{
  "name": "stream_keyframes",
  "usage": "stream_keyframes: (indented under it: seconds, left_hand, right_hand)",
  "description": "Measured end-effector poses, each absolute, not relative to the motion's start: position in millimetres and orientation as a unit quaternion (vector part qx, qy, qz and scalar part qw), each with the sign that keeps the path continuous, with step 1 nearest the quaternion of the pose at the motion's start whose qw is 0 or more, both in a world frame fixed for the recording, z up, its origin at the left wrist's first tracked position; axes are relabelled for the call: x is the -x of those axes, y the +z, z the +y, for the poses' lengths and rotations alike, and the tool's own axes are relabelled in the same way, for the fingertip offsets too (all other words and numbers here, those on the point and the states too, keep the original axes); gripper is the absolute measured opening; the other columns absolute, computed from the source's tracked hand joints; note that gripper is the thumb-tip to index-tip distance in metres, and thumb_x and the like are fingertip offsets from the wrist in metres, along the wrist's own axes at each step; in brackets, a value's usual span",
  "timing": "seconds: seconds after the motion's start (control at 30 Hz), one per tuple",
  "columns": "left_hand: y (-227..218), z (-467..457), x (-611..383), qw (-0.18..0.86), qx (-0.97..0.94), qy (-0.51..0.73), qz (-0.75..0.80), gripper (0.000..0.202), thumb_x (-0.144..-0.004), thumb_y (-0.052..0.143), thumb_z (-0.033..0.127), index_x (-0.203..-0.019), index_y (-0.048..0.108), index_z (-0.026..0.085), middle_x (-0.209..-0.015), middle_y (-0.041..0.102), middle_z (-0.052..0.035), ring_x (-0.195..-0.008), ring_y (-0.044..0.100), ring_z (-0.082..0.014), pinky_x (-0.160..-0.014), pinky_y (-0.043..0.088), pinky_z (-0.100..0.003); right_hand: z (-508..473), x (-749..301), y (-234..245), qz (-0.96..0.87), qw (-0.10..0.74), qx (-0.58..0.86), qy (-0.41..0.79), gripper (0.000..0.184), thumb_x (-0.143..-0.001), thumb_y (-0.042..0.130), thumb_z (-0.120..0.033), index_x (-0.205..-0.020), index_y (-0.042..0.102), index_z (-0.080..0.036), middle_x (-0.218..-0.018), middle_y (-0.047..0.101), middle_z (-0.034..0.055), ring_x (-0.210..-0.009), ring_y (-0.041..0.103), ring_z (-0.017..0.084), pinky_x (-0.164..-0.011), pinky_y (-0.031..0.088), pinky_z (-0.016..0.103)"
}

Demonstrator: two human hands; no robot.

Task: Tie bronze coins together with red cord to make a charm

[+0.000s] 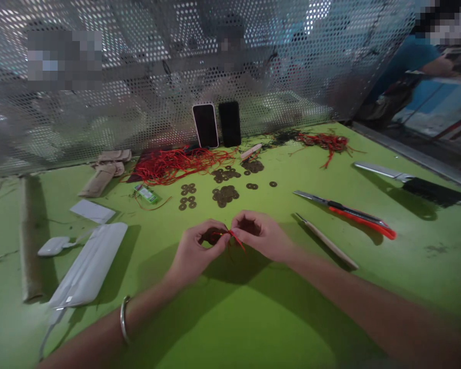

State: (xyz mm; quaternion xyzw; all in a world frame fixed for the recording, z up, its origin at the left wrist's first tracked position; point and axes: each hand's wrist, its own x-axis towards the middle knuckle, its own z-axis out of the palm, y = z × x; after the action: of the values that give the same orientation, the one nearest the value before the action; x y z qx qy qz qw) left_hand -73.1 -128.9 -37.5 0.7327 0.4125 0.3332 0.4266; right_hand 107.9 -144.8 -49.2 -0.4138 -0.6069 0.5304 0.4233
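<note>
My left hand (200,247) and my right hand (262,236) meet above the green table, fingertips nearly touching. Both pinch a red cord (238,241), whose loose ends hang down between them. Something dark, partly hidden, sits inside the curl of my left fingers; I cannot make out whether it is a coin. Just beyond the hands lie brown coins with holes in the middle, some in a pile (225,196), others in small groups (188,197). A heap of red cords (172,165) is spread behind them.
To the right lie a wooden-handled awl (328,242), an orange utility knife (346,212) and a black brush (426,188). A white power strip (94,266) lies left. Two phones (206,126) lean on the perforated metal screen (138,102). Another person (411,66) is at the far right.
</note>
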Motion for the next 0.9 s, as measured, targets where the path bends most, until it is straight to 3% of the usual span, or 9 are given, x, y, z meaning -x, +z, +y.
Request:
stream_keyframes:
  seconds: [0.27,0.67,0.9]
  left_hand:
    - [-38.1,-128.5,73.3,0.423,-0.732,0.335,0.416,0.009,-0.078,0.061,0.024,-0.082,0.064,0.016,-0.079,0.065,-0.0018,-0.070,0.059,-0.0104,-0.064,0.049,-0.020]
    - [-37.0,-127.9,72.9,0.406,-0.736,0.338,0.425,0.012,-0.078,0.061,0.025,-0.082,0.065,0.015,-0.078,0.066,-0.0029,-0.069,0.060,-0.0119,-0.063,0.050,-0.021]
    - [-38.8,-128.2,72.2,0.408,-0.739,0.332,0.421,0.011,-0.078,0.062,0.025,-0.083,0.065,0.015,-0.081,0.067,-0.0037,-0.070,0.061,-0.0120,-0.064,0.051,-0.021]
  right_hand:
    - [-148.1,-105.3,-45.9,-0.603,0.452,0.435,0.492,0.015,-0.084,0.056,-0.032,-0.082,0.055,-0.017,-0.071,0.055,-0.0017,-0.061,0.049,0.009,-0.055,0.040,0.021]
    - [-141.0,-110.3,-49.2,-0.587,0.432,0.418,0.542,0.020,-0.080,0.061,-0.036,-0.086,0.063,-0.016,-0.081,0.065,0.0034,-0.072,0.058,0.013,-0.068,0.048,0.027]
    - [-141.8,-108.6,-50.4,-0.594,0.432,0.423,0.530,0.015,-0.081,0.059,-0.032,-0.084,0.061,-0.017,-0.078,0.063,0.0020,-0.069,0.057,0.012,-0.065,0.047,0.025]
